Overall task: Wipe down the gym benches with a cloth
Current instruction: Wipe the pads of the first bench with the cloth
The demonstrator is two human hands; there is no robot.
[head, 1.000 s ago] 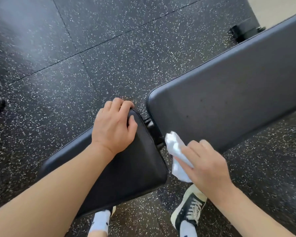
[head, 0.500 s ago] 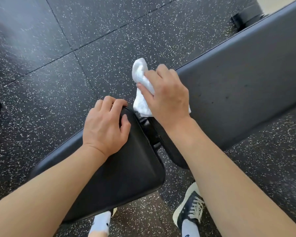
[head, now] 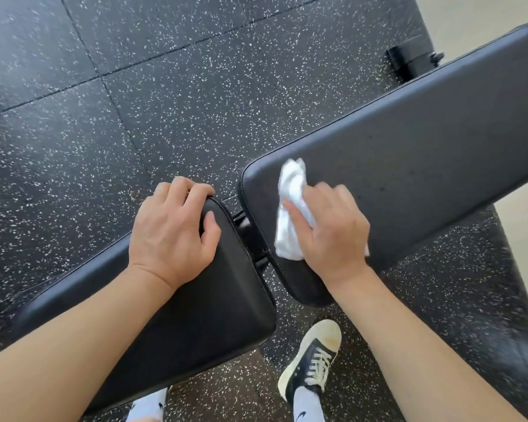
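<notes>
Now your right hand (head: 333,233) is back down on the near end of the long dark-grey padded backrest (head: 409,141), fingers curled over the crumpled white cloth (head: 291,208) and pressing it flat on the vinyl. 0.5 s ago that hand was up at the pad's far top corner, and 1 s ago it was down at the near bottom edge, so you've run 1 full sweep across this end and come back to the middle of it. Your left hand (head: 173,233) hasn't moved: fingers hooked over the far edge of the black padded seat (head: 195,315), thumb on top, bracing, holding nothing else. My read is that the end strip of the backrest is covered; the rest of the pad toward the upper right looks untouched, as does the seat under your left hand. Next pass should probably go outward along the backrest.
</notes>
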